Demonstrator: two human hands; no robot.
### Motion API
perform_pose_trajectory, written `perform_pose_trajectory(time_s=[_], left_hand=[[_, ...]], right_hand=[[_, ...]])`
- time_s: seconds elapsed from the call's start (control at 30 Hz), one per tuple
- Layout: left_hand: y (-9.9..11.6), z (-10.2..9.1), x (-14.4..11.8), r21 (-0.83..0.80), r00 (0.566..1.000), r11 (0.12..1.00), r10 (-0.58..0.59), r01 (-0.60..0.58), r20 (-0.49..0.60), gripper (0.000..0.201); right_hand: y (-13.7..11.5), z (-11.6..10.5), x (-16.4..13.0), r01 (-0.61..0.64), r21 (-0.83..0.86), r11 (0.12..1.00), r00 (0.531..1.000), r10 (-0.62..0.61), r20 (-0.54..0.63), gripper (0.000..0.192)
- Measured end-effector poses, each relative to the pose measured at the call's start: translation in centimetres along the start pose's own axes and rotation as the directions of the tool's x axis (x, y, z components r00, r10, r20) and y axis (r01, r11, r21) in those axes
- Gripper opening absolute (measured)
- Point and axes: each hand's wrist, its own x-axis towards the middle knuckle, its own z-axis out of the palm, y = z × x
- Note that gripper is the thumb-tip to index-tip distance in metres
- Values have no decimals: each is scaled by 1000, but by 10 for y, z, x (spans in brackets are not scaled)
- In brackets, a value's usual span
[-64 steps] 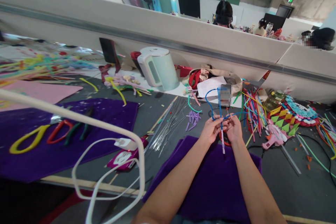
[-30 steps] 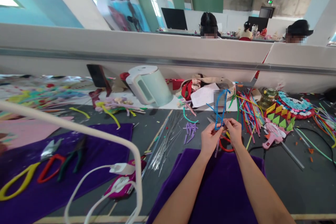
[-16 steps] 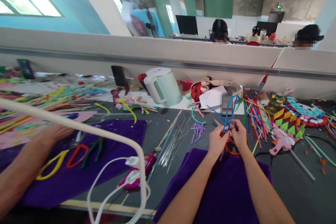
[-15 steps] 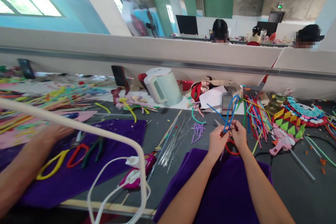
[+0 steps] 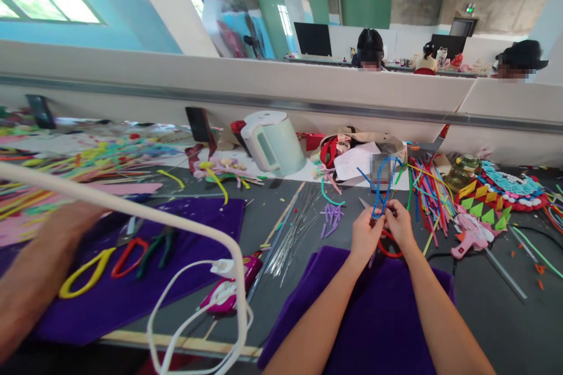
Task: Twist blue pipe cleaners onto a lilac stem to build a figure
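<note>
Both hands meet above the far edge of a folded purple cloth (image 5: 378, 316). My left hand (image 5: 366, 234) pinches bent blue pipe cleaners (image 5: 387, 179), whose loops and ends stick up above the fingers. Against it, my right hand (image 5: 399, 225) is closed on the lower part of the same blue pipe cleaners; its fingertips are partly hidden. Scissors with red handles (image 5: 390, 251) lie just under the hands, mostly covered, one blade tip showing at the left. Short purple pieces (image 5: 332, 218) lie left of the hands, with silver wires (image 5: 290, 240) beyond them.
To the right are a bundle of coloured pipe cleaners (image 5: 433, 193), a pink glue gun (image 5: 470, 235) and a glass jar (image 5: 463, 171). A kettle (image 5: 281, 143) stands at the back. A white lamp arm (image 5: 176, 215) crosses the left, where a co-worker's arm (image 5: 41, 281) reaches in.
The blue pipe cleaners have shifted and turned slightly in my fingers, their loose left end now closer to the hands. The co-worker's arm at the left has moved a little.
</note>
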Motion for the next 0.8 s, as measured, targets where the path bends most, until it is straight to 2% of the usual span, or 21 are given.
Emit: perform_pose_trajectory(time_s=[0.07,0.17,0.23,0.47,0.6,0.8], left_hand=[[-1,1,1,-76,997,994,-79,79,-5,13],[-1,3,3,-152,993,982,-118,117,-2,14],[-3,4,4,-205,989,969,-148,142,-14,16],[-13,1,12,-472,955,841,-297,264,5,34],[-14,-3,14,-515,936,804,-351,298,-6,35],[-14,0,13,-564,942,782,-334,265,-20,34]], right_hand=[[-2,1,-1,45,-49,998,998,-47,-36,8],[-4,4,-3,180,-148,973,972,-199,-127,6],[-7,5,-4,224,-167,960,953,-251,-170,5],[-8,5,-4,179,7,984,959,-173,-225,12],[-4,5,-1,110,156,982,979,-80,-187,16],[-3,6,-2,98,53,994,978,-87,-188,16]])
